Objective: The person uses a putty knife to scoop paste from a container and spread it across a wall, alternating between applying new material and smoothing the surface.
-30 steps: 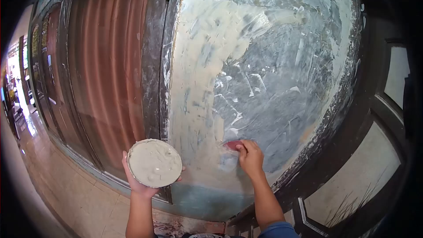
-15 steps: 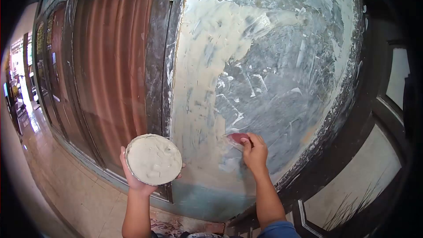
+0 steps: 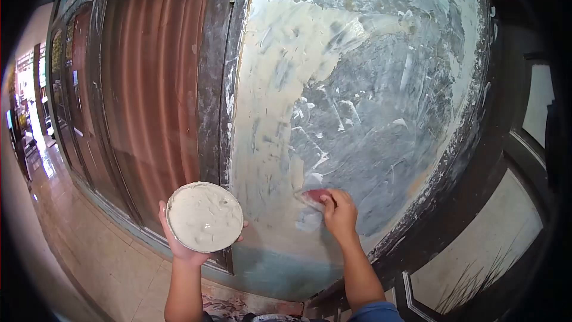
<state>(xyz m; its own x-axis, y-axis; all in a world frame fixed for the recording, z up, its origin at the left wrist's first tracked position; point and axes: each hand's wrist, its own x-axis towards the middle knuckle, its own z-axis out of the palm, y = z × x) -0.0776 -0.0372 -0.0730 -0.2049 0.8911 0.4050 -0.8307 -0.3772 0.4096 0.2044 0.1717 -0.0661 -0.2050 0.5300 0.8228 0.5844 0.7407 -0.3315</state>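
My left hand [image 3: 183,250] grips a round bowl of pale putty [image 3: 205,217] from below, its fingertips showing at the right rim. The putty reaches close to the brim. In my right hand [image 3: 341,213] is a dark red putty scraper [image 3: 316,194], pinched between thumb and fingers, its edge against the wall [image 3: 369,149]. Cream putty [image 3: 265,101] coats the wall's left side and upper band; the grey middle carries white streaks and patches. Around the scraper's edge the putty is smeared and thin.
Left of the wall stands a dark-framed glass panel with a reddish-brown curtain [image 3: 158,83] behind it. A dark door with pale panels [image 3: 482,238] is on the right. Tiled floor [image 3: 119,262] runs along the lower left. Below the putty the wall is bluish green [image 3: 280,271].
My right hand and the scraper have moved slightly down and left along the wall. The bowl in my left hand has shifted a little to the left.
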